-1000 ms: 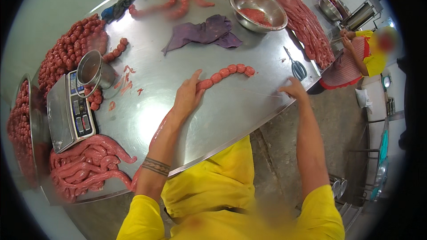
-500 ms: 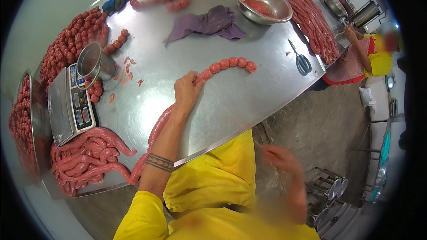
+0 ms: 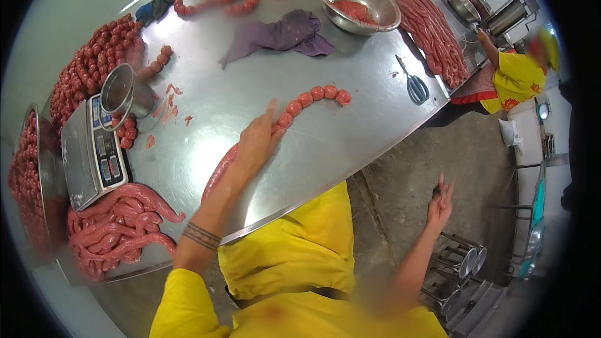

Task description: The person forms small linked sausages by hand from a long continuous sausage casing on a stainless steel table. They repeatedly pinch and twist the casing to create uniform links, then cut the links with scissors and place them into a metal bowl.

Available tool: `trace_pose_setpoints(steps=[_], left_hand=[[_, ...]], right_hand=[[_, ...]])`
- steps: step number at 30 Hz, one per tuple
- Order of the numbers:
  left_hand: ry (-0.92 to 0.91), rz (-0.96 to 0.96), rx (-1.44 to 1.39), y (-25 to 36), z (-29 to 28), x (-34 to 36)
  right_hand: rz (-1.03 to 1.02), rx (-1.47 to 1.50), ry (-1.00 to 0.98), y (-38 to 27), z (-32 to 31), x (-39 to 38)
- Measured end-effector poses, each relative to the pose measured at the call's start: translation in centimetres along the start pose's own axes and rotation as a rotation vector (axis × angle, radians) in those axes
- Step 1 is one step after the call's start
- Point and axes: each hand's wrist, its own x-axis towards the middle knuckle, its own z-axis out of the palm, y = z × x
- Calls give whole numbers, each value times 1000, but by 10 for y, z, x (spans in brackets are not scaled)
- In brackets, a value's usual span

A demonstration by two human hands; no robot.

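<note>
On the steel table, my left hand [image 3: 256, 144] is closed around a raw sausage, its index finger stretched out. Beyond the hand, several short round links [image 3: 317, 92] curve off to the right; behind it, the thick unlinked casing [image 3: 220, 170] runs under my forearm. A faint pale thread seems to lead off rightward from the sausage beside my fingers. Away from the table, above the floor, my right hand [image 3: 441, 205] is raised with two fingers up and the others folded. Whatever those folded fingers may hold is too small to make out.
Left stand a scale [image 3: 94, 150], a metal pot [image 3: 125, 91], coiled sausage [image 3: 119, 231] and heaped links [image 3: 94, 62]. Farther off lie a purple cloth [image 3: 282, 34], a steel bowl [image 3: 328, 3] and scissors [image 3: 416, 84]. A person in yellow [image 3: 519, 75] works at the far right.
My right hand has swung outward to the right and up, away from my body. My left hand has shifted slightly down along the sausage and its index finger has straightened.
</note>
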Motion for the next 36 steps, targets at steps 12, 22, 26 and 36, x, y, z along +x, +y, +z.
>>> trace_pose_setpoints(steps=[12, 22, 26, 36], left_hand=[[44, -126, 42, 13, 7, -14], [-189, -130, 132, -5, -10, -1], [-332, -41, 389, 3, -12, -9], [-121, 69, 264, 13, 0, -36]], right_hand=[[-272, -2450, -1475, 409, 300, -74], [221, -2133, -281, -26, 75, -122], [199, -1920, -145, -88, -26, -105], [-266, -1918, -867, 251, 151, -2]])
